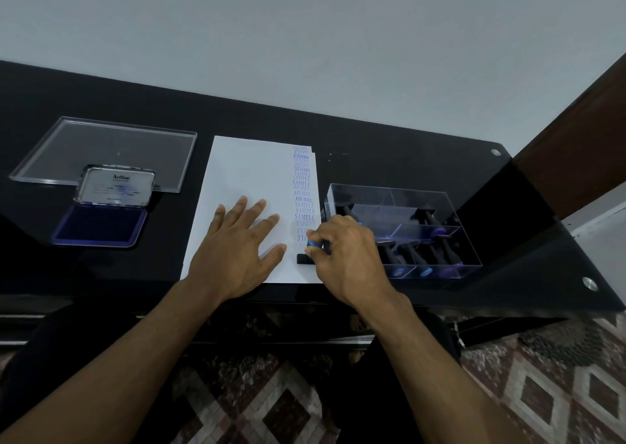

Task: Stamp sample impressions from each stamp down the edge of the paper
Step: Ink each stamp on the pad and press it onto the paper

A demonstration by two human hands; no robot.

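Note:
A white sheet of paper (247, 172) lies on the black glass table (389, 159). Down its right edge runs a column of blue stamped words (303, 189) such as FRAGILE, SAMPLE and AIR MAIL. My left hand (237, 243) rests flat on the paper with its fingers spread. My right hand (342, 257) grips a stamp (310, 250) with a blue-topped handle and a black base. The base stands on the paper's right edge, near the bottom of the column.
An open blue ink pad (101, 223) with its lid raised sits at the left. A clear flat lid (108, 149) lies behind it. A clear plastic box (406, 230) holding several more stamps stands right of the paper. Patterned floor shows below the table edge.

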